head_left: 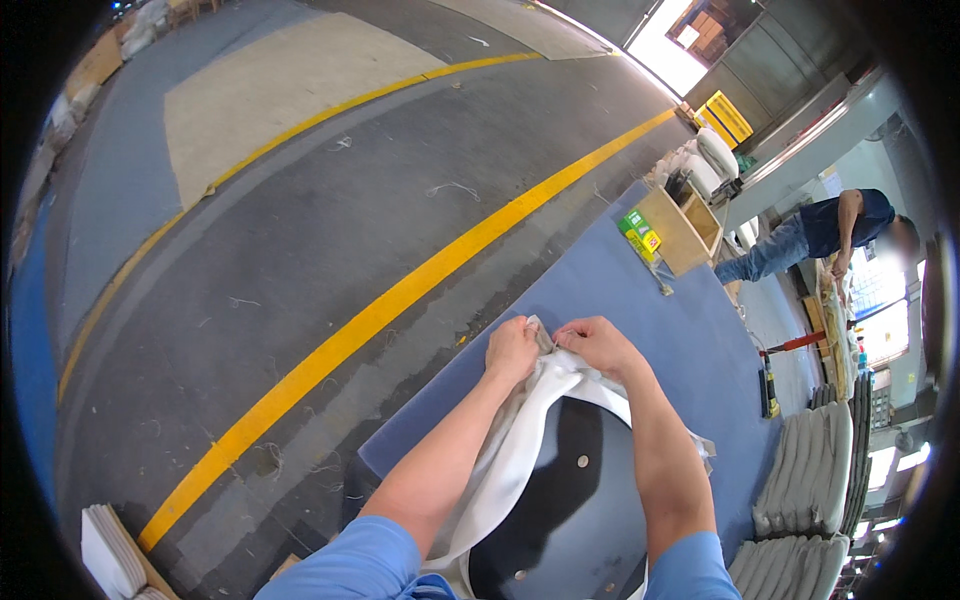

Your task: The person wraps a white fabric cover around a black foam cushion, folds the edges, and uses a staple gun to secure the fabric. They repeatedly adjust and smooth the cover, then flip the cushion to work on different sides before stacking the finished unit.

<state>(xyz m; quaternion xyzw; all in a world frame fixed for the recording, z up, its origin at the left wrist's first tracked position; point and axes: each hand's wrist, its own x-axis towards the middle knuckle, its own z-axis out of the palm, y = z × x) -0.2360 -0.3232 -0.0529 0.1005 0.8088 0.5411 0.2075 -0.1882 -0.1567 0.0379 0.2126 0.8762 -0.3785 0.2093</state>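
Worn on the head, as the left one of two side-by-side fisheye cameras. Looks down and forward from above the blue sleeves (pixel 350 565), along the bare forearms (pixel 445 465), to the left hand (pixel 512 350) and the right hand (pixel 600 345), close up and just below mid-frame. Takes in the blue worktable (pixel 600 275) at near range, then, farther off, the grey floor (pixel 330 210), bright doorway (pixel 662 58) and a co-worker (pixel 840 225) tipped nearly sideways.

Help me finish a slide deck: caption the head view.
Left hand and right hand pinch white fabric edging a dark panel over a blue tabletop.
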